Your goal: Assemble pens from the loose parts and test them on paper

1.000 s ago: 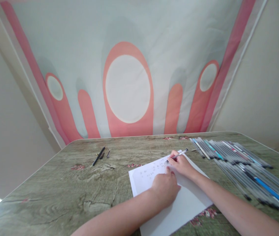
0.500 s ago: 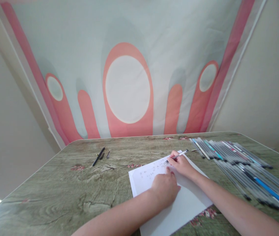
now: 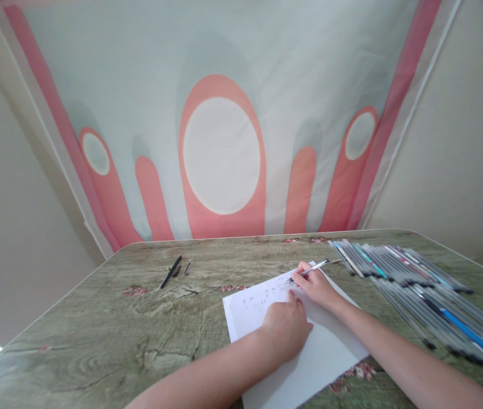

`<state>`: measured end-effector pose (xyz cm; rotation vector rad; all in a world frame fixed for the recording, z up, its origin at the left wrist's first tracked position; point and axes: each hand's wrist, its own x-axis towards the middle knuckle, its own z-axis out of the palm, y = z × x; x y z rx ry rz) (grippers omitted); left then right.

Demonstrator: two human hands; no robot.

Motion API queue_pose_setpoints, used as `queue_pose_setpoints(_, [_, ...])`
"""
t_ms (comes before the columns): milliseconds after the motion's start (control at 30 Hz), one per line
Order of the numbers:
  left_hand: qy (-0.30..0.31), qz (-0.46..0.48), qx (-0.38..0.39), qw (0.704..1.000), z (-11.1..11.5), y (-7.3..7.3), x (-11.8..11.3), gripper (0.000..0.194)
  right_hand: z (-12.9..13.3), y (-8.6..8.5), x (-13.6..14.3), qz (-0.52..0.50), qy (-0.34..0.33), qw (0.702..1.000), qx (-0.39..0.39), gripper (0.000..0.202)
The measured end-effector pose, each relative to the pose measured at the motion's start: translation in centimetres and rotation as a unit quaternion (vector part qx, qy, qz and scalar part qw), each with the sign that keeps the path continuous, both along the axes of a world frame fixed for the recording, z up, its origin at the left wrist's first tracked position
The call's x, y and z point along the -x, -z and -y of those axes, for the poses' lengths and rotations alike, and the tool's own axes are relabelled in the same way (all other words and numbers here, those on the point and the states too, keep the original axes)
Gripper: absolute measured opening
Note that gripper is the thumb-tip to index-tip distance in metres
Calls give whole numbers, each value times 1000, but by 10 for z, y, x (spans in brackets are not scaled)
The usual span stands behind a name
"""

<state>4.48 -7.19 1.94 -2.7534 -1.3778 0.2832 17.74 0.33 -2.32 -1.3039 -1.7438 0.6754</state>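
Note:
A tilted sheet of white paper (image 3: 267, 372) lies on the wood-patterned table (image 3: 109, 318), with small handwritten marks near its top. My right hand (image 3: 313, 284) is closed on a slim pen (image 3: 318, 264), whose tip is at the paper by the marks. Just below and left of it, my left hand (image 3: 288, 326) rests on the paper; its index finger points toward the pen tip, and the other fingers are partly hidden. Nothing shows in my left hand.
Many pens or refills (image 3: 407, 264) lie in rows at the right, beside my right forearm. A black pen (image 3: 170, 272) and small dark pieces (image 3: 187, 268) lie at the back left. Behind the table hangs a patterned cloth (image 3: 222, 224).
The pen in my right hand has shifted very slightly to the right. My left hand and the paper have hardly moved.

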Motion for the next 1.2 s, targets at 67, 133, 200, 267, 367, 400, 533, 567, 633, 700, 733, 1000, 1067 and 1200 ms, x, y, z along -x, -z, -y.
queue_pose_setpoints(67, [3,-4,0,1000,0,-1,0,53,0,0,0,-3,10,1000,-3,16])
queue_pose_setpoints(133, [8,-4,-3,1000,0,-1,1,52,1,0,1,-1,4,1000,-3,16])
queue_pose_setpoints(200, [12,0,-5,1000,1,-1,1,52,1,0,1,1,0,1000,-3,16])
queue_pose_setpoints(267, [8,6,-10,1000,1,-1,1,53,2,0,2,1,2,1000,-5,15])
queue_pose_setpoints(367, [6,8,-14,1000,1,-2,1,53,1,0,2,1,3,1000,-8,14])
queue_pose_setpoints(400, [6,6,-13,1000,2,-2,1,53,1,0,2,3,2,1000,-7,14])
queue_pose_setpoints(533, [2,4,-10,1000,2,-3,1,52,0,0,1,8,2,1000,-7,15])
queue_pose_setpoints(567, [2,6,-10,1000,2,-3,1,52,0,0,1,8,5,1000,-7,15])
queue_pose_setpoints(633, [-1,10,-12,1000,1,-2,1,53,0,0,1,6,13,1000,-6,16])
queue_pose_setpoints(700, [-2,10,-15,1000,1,-1,1,52,1,0,1,3,17,1000,-5,15])
queue_pose_setpoints(733, [-2,10,-16,1000,1,0,1,53,1,0,2,1,16,1000,-6,15])
queue_pose_setpoints(1000, [-8,15,-8,1000,0,2,1,54,1,-1,1,-5,4,1000,5,16])
queue_pose_setpoints(1067, [-11,15,-5,1000,0,3,2,54,2,-1,2,-8,8,1000,6,17])
queue_pose_setpoints(1200, [-1,5,-16,1000,0,2,2,53,2,-2,2,-5,12,1000,-3,16])
